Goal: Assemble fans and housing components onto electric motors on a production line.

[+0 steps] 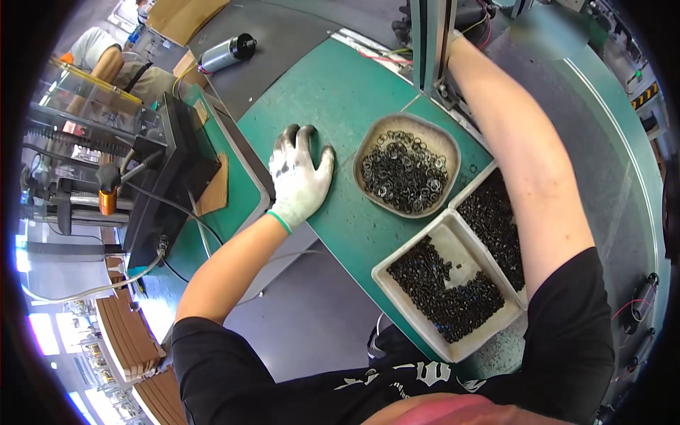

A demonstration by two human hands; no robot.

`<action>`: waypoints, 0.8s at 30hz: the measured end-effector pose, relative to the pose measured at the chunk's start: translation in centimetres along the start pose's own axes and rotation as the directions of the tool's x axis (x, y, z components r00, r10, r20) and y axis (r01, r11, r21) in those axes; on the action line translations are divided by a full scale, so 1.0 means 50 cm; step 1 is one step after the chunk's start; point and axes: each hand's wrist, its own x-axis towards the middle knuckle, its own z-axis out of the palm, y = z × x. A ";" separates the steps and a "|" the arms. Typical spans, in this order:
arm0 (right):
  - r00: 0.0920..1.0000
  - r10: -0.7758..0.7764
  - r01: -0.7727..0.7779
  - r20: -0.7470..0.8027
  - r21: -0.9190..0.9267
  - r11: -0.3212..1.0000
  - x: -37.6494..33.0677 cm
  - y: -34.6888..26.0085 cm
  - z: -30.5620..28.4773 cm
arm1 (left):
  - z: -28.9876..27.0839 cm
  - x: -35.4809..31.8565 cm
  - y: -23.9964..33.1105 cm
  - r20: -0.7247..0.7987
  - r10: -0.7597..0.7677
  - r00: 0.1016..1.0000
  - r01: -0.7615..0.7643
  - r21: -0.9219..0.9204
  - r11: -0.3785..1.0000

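My left hand [301,173], in a white glove with dark grey fingertips, lies flat on the green tabletop [312,85], fingers stretched out and holding nothing. Beside it stands a rounded tray [365,134] with thin black and metallic rings [404,170]. My right arm reaches far forward over the table's right side. Only the wrist end of my right hand [456,37] shows by an upright metal post [429,49]; its fingers are hidden, so I cannot see what they touch. Dark parts and thin wires sit around the post's far end.
Two light bins stand near my right arm: a front bin [386,270] with small black parts and another bin [489,170] partly under the arm. A silver cylindrical motor [227,53] lies on the dark belt. Left is a black machine [180,149] with cables; another person [106,60] sits beyond.
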 end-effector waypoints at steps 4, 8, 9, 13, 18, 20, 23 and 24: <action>0.781 -0.249 0.615 0.573 -0.776 0.141 0.029 -0.142 -0.217 | 0.038 0.054 0.087 -0.012 0.074 0.997 -0.075 -0.085 0.994; 0.903 -0.119 -0.267 -0.413 -0.757 0.597 -0.139 -0.056 0.063 | 0.001 -0.009 -0.024 0.013 -0.047 0.999 0.046 0.055 0.997; 0.875 -0.260 -0.342 -0.408 -0.902 0.262 -0.190 -0.103 0.079 | -0.009 -0.011 -0.022 0.001 -0.044 0.999 0.043 0.055 0.998; 0.921 -0.348 -0.242 -0.177 -0.958 -0.154 -0.408 -0.318 -0.037 | 0.010 0.017 0.018 -0.016 -0.007 1.000 0.007 -0.006 1.000; 0.900 -0.386 -0.235 -0.205 -0.972 -0.030 -0.707 -0.419 -0.082 | 0.023 0.019 0.030 0.002 0.004 1.000 -0.004 -0.023 1.000; 0.857 -0.489 -0.230 -0.162 -0.970 -0.082 -0.841 -0.378 0.013 | 0.015 0.006 0.011 0.013 -0.017 1.000 0.017 -0.015 1.000; 0.891 -0.429 -0.258 -0.149 -0.944 -0.207 -1.079 -0.381 -0.017 | 0.023 0.019 0.036 0.023 -0.023 0.999 0.024 -0.034 0.999; 0.914 -0.405 -0.125 0.033 -0.926 -0.357 -1.145 -0.361 0.007 | 0.033 0.014 0.021 -0.051 -0.001 0.999 0.002 0.014 1.000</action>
